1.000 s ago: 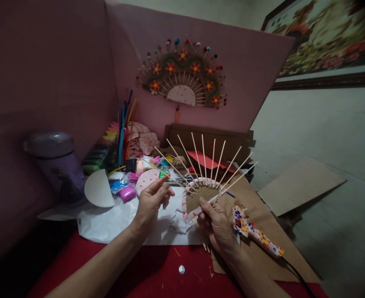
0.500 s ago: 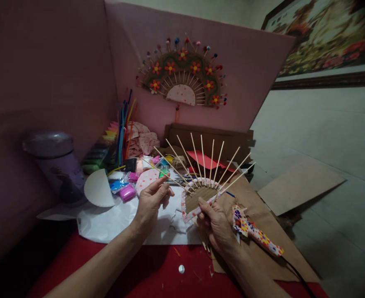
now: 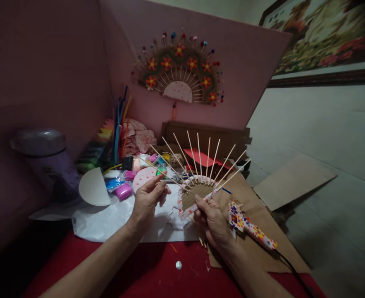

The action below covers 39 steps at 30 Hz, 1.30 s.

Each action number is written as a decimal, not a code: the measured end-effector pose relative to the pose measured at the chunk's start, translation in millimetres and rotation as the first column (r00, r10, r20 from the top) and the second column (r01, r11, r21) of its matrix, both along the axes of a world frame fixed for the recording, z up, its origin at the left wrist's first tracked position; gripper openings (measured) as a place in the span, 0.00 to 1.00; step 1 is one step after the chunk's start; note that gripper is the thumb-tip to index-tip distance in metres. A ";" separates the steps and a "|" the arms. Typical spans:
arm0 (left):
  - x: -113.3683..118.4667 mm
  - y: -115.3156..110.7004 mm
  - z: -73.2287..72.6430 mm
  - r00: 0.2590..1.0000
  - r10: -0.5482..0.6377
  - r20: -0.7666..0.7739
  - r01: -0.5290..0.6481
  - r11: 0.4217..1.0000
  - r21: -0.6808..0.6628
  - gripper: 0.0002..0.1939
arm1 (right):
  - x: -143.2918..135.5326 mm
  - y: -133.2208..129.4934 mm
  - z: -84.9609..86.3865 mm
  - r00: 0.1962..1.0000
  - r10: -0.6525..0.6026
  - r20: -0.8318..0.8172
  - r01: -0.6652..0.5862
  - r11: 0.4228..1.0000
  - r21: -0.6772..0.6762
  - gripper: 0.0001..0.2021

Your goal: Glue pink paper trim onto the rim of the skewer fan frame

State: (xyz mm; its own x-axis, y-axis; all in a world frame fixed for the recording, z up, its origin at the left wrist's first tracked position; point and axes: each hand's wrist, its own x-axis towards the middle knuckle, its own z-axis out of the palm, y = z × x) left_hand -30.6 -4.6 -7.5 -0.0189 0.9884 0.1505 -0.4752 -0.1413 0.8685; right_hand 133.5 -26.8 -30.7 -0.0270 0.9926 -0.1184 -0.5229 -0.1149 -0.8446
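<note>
In my right hand (image 3: pixel 211 219) is a half-round cardboard piece (image 3: pixel 194 196), its rim wrapped in pale spotted cloth and its corrugated face toward me. The thumb presses on the face, the other fingers behind it. Several thin wooden sticks (image 3: pixel 200 157) fan out from its curved edge. My left hand (image 3: pixel 145 205) is raised at the left, its index fingertip at the leftmost stick and the thumb a little apart. Whether that fingertip touches the stick is hard to see. A flower-patterned glue gun (image 3: pixel 252 229) with a black cord lies right of my right hand.
A decorated fan (image 3: pixel 197 62) hangs on the pink board (image 3: pixel 247 70). White paper (image 3: pixel 101 223) covers part of the red table (image 3: pixel 132 273), with clay packets (image 3: pixel 123 191), a white half-disc (image 3: pixel 94 188) and a spotted piece (image 3: pixel 143 178). Cardboard (image 3: pixel 263 258) lies at right, a purple container (image 3: pixel 47 169) at left.
The whole view has shifted slightly, so everything sits a little further left and up. Both hands and the cardboard piece with its sticks keep nearly the same pose.
</note>
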 end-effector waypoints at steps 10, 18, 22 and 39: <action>-0.3 -0.8 0.1 1.000 -0.010 0.008 0.010 1.000 0.003 0.20 | 0.2 -0.8 0.4 1.000 0.008 -0.014 -0.008 1.000 0.017 0.17; 1.5 -1.3 -0.3 0.998 -0.020 -0.059 0.021 1.000 0.013 0.12 | 0.4 -1.4 0.7 1.000 0.026 -0.005 -0.025 0.999 0.040 0.16; 3.7 -4.2 0.8 0.992 -0.020 -0.123 0.026 0.998 0.049 0.09 | 0.1 -0.9 -1.1 1.000 0.022 -0.014 -0.021 0.996 0.083 0.16; 12.9 -17.3 5.1 0.992 -0.117 -0.056 0.125 0.980 0.157 0.10 | -1.9 0.6 -5.7 0.999 -0.017 0.043 0.007 0.973 0.232 0.15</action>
State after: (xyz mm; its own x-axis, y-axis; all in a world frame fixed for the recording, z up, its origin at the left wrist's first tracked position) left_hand -17.7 -21.9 -2.3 0.1099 0.9462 0.3045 -0.4572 -0.2239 0.8607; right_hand 131.6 -26.2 -36.4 -0.0149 0.9934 0.1137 -0.4847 0.0923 -0.8698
